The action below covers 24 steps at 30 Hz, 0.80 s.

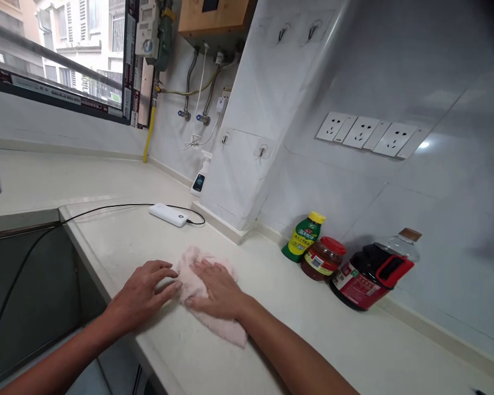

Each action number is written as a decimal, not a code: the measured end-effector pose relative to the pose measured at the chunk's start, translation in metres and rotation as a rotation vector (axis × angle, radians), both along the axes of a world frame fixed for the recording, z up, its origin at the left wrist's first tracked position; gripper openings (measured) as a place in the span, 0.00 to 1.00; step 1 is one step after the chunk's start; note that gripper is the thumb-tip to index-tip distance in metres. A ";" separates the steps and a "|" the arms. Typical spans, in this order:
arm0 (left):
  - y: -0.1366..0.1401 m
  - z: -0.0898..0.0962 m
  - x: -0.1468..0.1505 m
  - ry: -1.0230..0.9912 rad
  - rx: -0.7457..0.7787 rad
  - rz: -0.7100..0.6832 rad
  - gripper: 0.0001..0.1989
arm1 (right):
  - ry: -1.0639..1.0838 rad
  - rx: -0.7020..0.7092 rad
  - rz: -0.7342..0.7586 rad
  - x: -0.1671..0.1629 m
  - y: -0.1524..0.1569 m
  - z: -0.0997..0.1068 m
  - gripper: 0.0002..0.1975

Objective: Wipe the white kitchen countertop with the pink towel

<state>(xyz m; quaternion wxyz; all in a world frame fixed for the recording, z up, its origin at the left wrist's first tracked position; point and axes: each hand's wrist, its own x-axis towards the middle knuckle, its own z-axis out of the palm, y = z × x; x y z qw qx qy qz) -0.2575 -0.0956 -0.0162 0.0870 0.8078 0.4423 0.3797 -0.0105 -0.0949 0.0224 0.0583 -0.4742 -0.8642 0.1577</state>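
A pale pink cloth [220,325] lies crumpled on the white countertop [296,329]. My right hand [216,291] rests flat on top of it, palm down, with the thumb apart from the fingers. Just to the left, my left hand [148,291] hovers or rests by the cloth's edge, fingers apart and loosely curved. Its fingertips reach the cloth's left side; whether they touch it I cannot tell. Beyond the hands lies a white power bank [168,214], with a black cable [107,207] plugged into its end.
Along the right wall stand a green sauce bottle [302,238], a red-lidded jar [323,259] and a large dark bottle with a red handle [370,271]. A spray bottle [200,175] stands in the back corner by a yellow pipe [150,134]. The counter's front edge [102,285] runs on the left.
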 end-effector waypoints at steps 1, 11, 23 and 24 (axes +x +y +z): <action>0.002 0.000 -0.001 0.001 0.006 0.008 0.24 | 0.002 0.003 0.040 -0.005 -0.005 0.000 0.43; 0.005 0.000 -0.001 0.024 0.042 0.064 0.25 | -0.108 0.093 -0.754 0.174 -0.037 -0.016 0.38; 0.001 -0.005 0.006 0.067 0.156 0.004 0.24 | -0.261 -0.027 -1.481 0.316 -0.205 -0.021 0.49; 0.001 -0.005 0.007 0.061 0.161 0.006 0.24 | -0.260 -0.033 -1.472 0.305 -0.192 -0.022 0.49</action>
